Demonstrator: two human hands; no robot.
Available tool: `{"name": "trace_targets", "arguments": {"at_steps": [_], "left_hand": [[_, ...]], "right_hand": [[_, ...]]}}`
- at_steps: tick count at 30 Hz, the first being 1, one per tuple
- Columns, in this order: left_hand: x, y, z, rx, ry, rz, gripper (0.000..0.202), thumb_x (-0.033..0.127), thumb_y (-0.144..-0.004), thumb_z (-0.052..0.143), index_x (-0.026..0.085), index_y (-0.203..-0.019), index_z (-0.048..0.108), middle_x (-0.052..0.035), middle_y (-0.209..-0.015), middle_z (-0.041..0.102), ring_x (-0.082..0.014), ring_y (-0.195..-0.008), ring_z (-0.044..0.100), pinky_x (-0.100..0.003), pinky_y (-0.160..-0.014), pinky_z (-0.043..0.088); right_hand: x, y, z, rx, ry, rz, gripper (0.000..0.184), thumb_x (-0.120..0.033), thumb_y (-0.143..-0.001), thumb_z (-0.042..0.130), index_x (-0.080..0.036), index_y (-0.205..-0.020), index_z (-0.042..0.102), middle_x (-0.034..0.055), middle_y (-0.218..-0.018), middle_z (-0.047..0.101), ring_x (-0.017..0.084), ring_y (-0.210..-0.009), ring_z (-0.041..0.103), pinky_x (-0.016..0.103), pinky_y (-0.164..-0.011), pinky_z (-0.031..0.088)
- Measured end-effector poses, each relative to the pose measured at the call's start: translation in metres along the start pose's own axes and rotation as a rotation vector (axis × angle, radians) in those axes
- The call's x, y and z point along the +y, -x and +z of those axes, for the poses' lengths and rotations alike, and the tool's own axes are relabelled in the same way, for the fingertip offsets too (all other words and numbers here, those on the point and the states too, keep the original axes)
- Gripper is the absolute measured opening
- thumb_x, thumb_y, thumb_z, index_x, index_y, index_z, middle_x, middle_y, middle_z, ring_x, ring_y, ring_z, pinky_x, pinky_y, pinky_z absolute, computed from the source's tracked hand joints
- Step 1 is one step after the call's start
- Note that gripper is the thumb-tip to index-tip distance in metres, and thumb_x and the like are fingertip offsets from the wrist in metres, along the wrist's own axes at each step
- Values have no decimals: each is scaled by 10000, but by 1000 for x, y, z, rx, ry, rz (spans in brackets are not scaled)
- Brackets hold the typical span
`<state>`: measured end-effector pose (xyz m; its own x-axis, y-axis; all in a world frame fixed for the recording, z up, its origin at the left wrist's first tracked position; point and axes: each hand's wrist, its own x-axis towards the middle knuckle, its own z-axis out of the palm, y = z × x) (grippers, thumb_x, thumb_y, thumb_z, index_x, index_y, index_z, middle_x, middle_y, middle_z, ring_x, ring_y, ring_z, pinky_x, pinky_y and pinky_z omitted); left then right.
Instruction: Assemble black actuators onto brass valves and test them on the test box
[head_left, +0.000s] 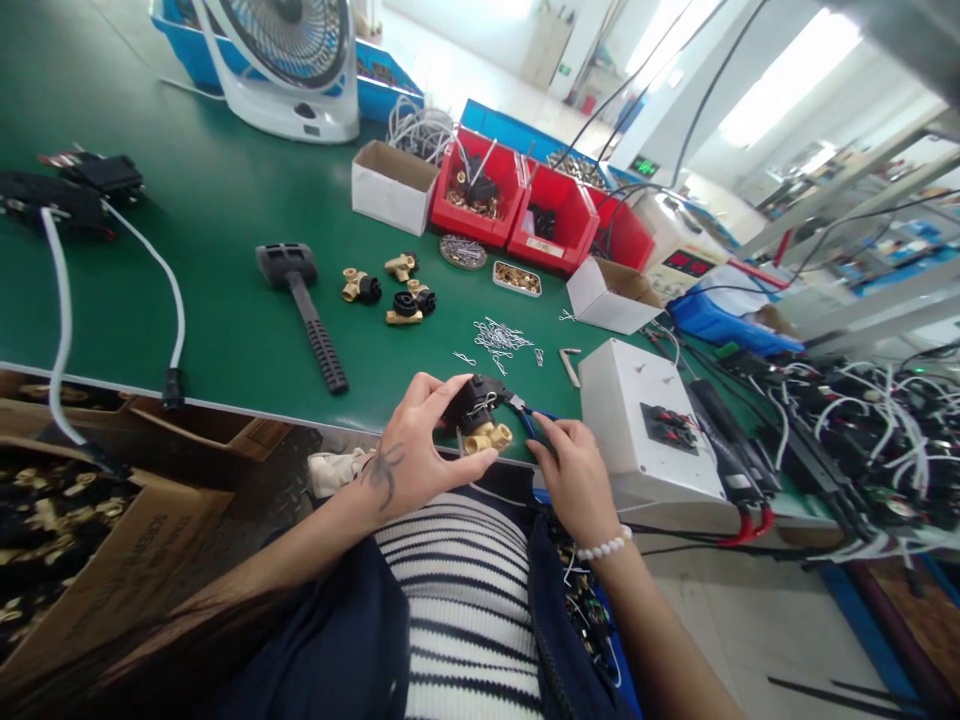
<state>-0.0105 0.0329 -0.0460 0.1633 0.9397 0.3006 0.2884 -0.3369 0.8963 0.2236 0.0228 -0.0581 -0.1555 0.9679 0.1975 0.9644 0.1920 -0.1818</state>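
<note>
My left hand [424,440] is closed around a brass valve fitting [487,437] with a black plastic housing [466,402]. A bent wire clip shows on the housing's near side. My right hand [574,465] pinches a thin blue-handled tool, apparently pliers [531,424], whose metal end reaches to the housing's right side. Fingers hide most of the handles. Just beyond my hands lies a loose pile of silver wire clips [499,336]. Several brass fittings with black caps [406,304] rest farther left.
A black mallet [307,310] lies left; a hex key [570,367] is beside a white box device [637,420]. Red bins [480,190], a white carton [394,190] and a fan [300,90] stand behind. Cabled black units [862,430] crowd the right. A carton of fittings [150,540] sits below left.
</note>
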Motion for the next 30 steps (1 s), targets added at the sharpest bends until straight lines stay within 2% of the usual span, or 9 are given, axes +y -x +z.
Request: {"name": "trace_targets", "arguments": {"at_steps": [4,9,14,16,19,21,23,28,30], "left_hand": [[-3,2,0,-17,-3,-11,684,374,-725,731,179,-1340,507,-55,-1053,486,-204,-982,575,-378,-836,608],[-2,2,-1,-43,-5,-10,691,370,-732,720,141,-1349,506,-57,-1043,475,-200,-978,560,-375,-849,602],[-4,2,-1,-45,1,2,681,368,-737,719,164,-1349,502,-53,-1040,472,-202,-976,560,-371,-834,603],[-5,2,-1,-47,2,8,671,365,-740,722,189,-1348,501,-46,-1034,470,-202,-973,558,-376,-837,603],[-5,2,-2,-55,0,20,673,358,-744,728,197,-1354,497,-44,-1025,470,-196,-959,553,-382,-855,600],[-5,2,-2,-65,1,29,672,352,-746,727,196,-1358,495,-45,-1024,471,-194,-960,550,-376,-857,598],[-5,2,-3,-73,-5,34,671,347,-750,722,194,-1362,491,-47,-1033,473,-193,-968,550,-363,-848,597],[-6,2,-3,-85,-34,58,674,357,-753,721,185,-1363,489,-53,-1035,478,-198,-965,549,-360,-827,593],[-6,2,-4,-89,-37,64,682,358,-755,724,198,-1370,479,-52,-1040,481,-200,-972,549,-366,-835,591]], "right_hand": [[-3,0,-6,-68,181,-25,638,-473,-917,610,-85,-1413,512,268,-1326,515,409,-1215,496,545,-965,473],[-8,-9,-19,-234,264,-73,788,-473,-762,795,-80,-1391,530,234,-1156,596,394,-1068,571,506,-899,511],[-9,-7,-43,-295,62,-7,397,-229,-794,662,-97,-1164,606,140,-937,633,287,-843,621,410,-755,535],[-9,-9,-61,-195,-158,42,273,-225,-818,594,-156,-1082,594,57,-814,605,213,-696,591,346,-657,515],[-14,-18,-83,173,-552,73,178,-260,-842,599,-229,-1012,558,-10,-751,525,165,-629,528,295,-592,461],[-22,-24,-87,453,-777,62,163,-237,-841,611,-255,-983,533,-23,-762,487,153,-640,512,291,-614,449],[-29,-27,-83,559,-810,52,155,-203,-833,599,-257,-959,525,-25,-761,476,148,-634,501,291,-619,444],[-31,-26,-80,-89,-413,-55,147,-193,-787,585,-220,-930,604,1,-717,553,174,-620,534,303,-571,445],[-28,-25,-86,44,-424,-23,142,-218,-815,599,-224,-956,611,-3,-721,551,172,-638,540,304,-592,450]]}}
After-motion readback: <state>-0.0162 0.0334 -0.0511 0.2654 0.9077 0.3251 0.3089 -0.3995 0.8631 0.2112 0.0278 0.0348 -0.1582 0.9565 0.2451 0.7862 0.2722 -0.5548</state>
